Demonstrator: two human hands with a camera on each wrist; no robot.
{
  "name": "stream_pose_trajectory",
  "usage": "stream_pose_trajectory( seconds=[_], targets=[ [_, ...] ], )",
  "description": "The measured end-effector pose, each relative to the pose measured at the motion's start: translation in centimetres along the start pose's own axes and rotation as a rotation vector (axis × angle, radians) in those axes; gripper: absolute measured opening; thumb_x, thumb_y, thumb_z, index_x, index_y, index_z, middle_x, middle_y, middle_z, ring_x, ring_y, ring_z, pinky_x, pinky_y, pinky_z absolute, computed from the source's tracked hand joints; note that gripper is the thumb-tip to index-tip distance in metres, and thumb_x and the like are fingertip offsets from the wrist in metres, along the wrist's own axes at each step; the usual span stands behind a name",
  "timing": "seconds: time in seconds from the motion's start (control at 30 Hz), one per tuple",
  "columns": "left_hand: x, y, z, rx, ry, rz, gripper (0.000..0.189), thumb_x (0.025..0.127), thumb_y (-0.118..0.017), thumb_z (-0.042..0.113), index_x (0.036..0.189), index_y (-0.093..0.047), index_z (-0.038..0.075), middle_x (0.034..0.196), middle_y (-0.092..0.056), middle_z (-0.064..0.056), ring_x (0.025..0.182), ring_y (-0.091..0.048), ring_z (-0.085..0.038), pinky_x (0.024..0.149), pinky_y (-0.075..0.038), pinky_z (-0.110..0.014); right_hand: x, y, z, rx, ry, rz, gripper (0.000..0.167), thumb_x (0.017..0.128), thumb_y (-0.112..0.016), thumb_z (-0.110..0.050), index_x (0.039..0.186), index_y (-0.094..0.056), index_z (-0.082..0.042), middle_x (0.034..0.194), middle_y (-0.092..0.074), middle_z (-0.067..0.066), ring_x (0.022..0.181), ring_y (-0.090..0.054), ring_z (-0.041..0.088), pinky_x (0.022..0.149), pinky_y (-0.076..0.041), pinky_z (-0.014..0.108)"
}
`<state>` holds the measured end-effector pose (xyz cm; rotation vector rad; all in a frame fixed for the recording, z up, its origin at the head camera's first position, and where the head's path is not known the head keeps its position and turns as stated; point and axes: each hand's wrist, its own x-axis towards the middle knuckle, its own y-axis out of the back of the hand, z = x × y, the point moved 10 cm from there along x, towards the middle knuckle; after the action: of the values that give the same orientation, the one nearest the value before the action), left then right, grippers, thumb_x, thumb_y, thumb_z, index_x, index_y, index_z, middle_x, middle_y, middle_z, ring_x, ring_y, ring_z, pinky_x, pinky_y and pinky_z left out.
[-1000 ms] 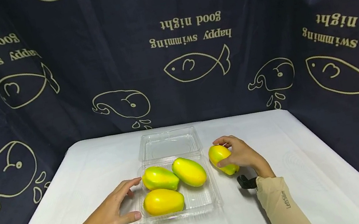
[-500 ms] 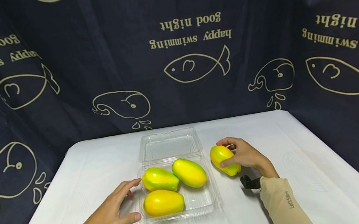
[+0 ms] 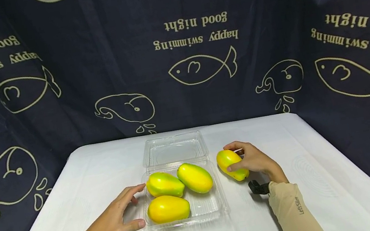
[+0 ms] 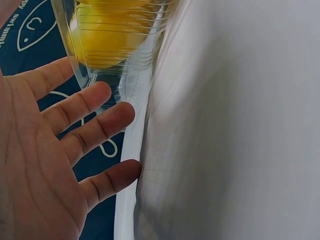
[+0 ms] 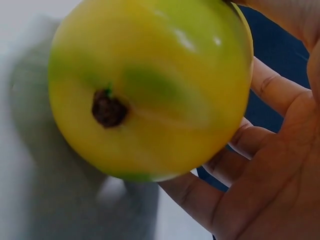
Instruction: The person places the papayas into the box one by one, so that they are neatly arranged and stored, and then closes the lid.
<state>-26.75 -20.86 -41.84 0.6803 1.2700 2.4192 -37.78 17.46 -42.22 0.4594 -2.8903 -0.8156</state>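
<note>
Three yellow-green papayas lie in a clear plastic box: a rear-left papaya [image 3: 165, 184], a rear-right papaya [image 3: 195, 177] and a front papaya [image 3: 168, 208]. My left hand [image 3: 115, 218] is at the left wall of the clear box [image 3: 207, 212], fingers spread and relaxed; in the left wrist view its fingertips are close to or touching that wall. To the right of the box, my right hand [image 3: 254, 159] grips another papaya [image 3: 228, 159] between thumb and fingers. The right wrist view shows this papaya's brown stem end [image 5: 109, 108] up close.
The box's hinged clear lid [image 3: 175, 150] lies folded back behind it. All of this stands on a table with a white cloth [image 3: 317, 191]. A dark blue curtain [image 3: 116, 61] printed with fish and whales hangs around the table's back and sides.
My right hand has shifted slightly to the right together with the papaya it holds, mostly during the first half second. The left hand and the papayas in the box stay put.
</note>
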Motion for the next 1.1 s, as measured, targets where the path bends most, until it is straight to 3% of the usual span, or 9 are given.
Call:
stream_pose_trajectory(
  seconds=[0.47, 0.83, 1.1],
  targets=[
    [-0.9, 0.8, -0.1, 0.02, -0.008, 0.014, 0.084, 0.083, -0.079, 0.045, 0.154, -0.036, 0.032, 0.14, -0.052, 0.009, 0.109, -0.056, -0.009, 0.086, -0.051, -0.034, 0.5, -0.6, -1.4, 0.029, 0.056, -0.009, 0.065, 0.073, -0.088, -0.02, 0.132, -0.061, -0.022, 0.131, -0.062, 0.005, 0.115, -0.056, 0.032, 0.083, -0.053, 0.036],
    [-0.6, 0.7, 0.1, 0.028, -0.027, 0.019, 0.084, 0.082, -0.078, 0.044, 0.154, -0.037, 0.03, 0.14, -0.052, 0.009, 0.109, -0.056, -0.009, 0.086, -0.051, -0.035, -0.6, 0.3, -4.6, 0.111, 0.203, -0.046, 0.065, 0.076, -0.086, -0.016, 0.135, -0.058, -0.019, 0.138, -0.059, 0.007, 0.118, -0.055, 0.035, 0.089, -0.052, 0.043],
    [0.0, 0.2, 0.1, 0.03, -0.03, 0.013, 0.083, 0.082, -0.078, 0.046, 0.154, -0.037, 0.031, 0.143, -0.052, 0.01, 0.111, -0.057, -0.009, 0.088, -0.051, -0.036, -1.4, 1.1, -6.9, 0.168, 0.315, -0.049, 0.066, 0.077, -0.085, -0.008, 0.136, -0.057, -0.014, 0.137, -0.059, 0.009, 0.116, -0.056, 0.033, 0.087, -0.057, 0.036]
  ],
)
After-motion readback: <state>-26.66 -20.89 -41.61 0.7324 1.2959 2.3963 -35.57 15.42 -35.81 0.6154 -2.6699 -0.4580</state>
